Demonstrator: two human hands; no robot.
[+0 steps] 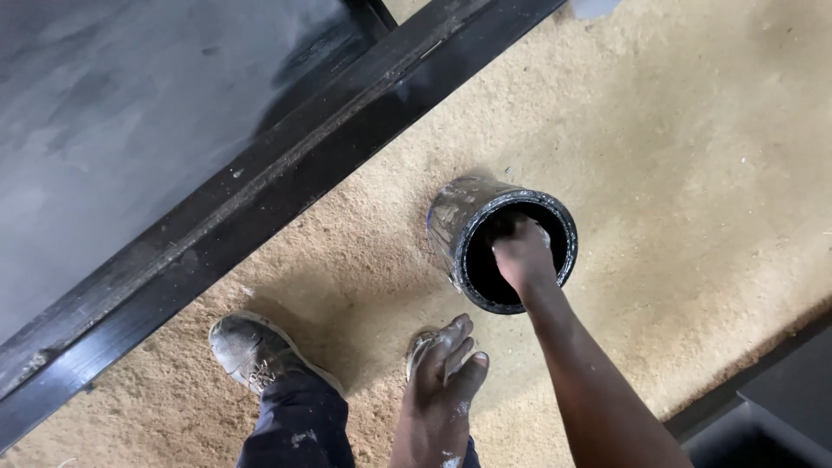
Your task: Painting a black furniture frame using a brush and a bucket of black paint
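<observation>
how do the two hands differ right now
The right hand reaches down into the black paint can; the left hand hangs free above the sawdust floor, touching nothing. The right's fingers are closed and partly hidden inside the can; the left's are loose and in plain sight. Both are bare.

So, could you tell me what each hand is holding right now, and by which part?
The right hand reaches down inside the black paint can; whatever its grip closes on is hidden. The left hand hangs open, holding nothing.

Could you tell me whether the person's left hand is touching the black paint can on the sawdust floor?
Apart. The head view shows the left hand hanging below the paint can, with bare sawdust floor between them.
</observation>
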